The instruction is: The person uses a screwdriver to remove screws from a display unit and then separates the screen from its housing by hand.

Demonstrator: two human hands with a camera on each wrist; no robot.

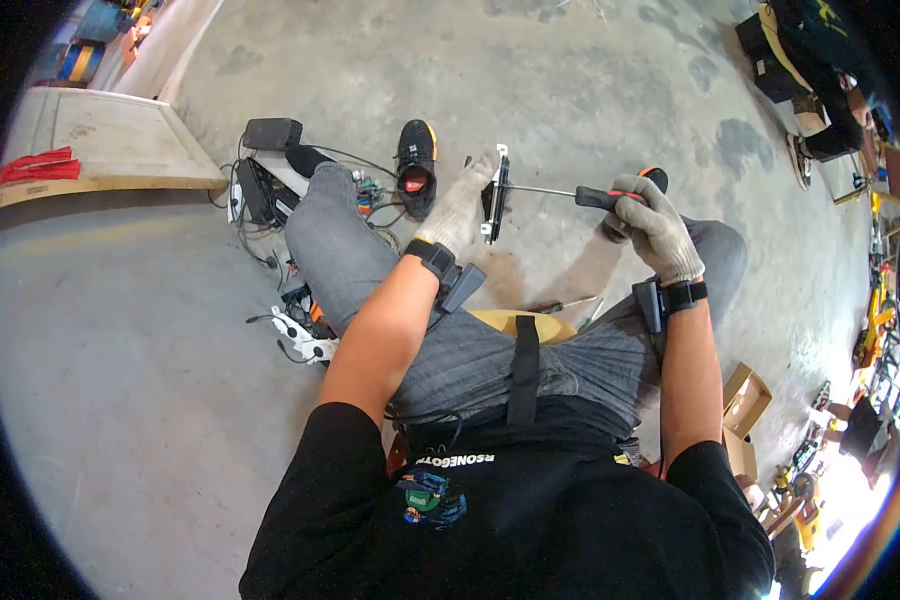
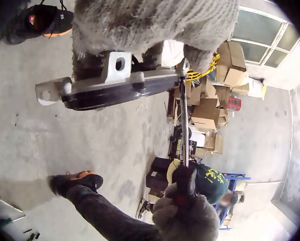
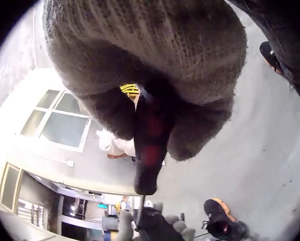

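Observation:
My gloved left hand (image 1: 458,212) grips a narrow black part with white tabs (image 1: 497,195), held up between the knees. In the left wrist view one tab of this black part (image 2: 119,68) shows a hole, and the glove covers its upper side. Opposite, my gloved right hand (image 1: 660,235) holds a screwdriver (image 1: 595,198) by its black and red handle. The metal shaft (image 2: 184,125) runs level toward the left hand, its tip right at one end of the part. Seen from the right wrist, fingers wrap the screwdriver's handle (image 3: 152,145).
Black devices and tangled cables (image 1: 260,195) lie by the left leg, with a white piece (image 1: 305,338) behind. Another screwdriver (image 1: 560,304) is on the floor between the thighs. A wooden board (image 1: 110,140) bears red gloves (image 1: 40,167). Another person (image 1: 820,90) is at far right.

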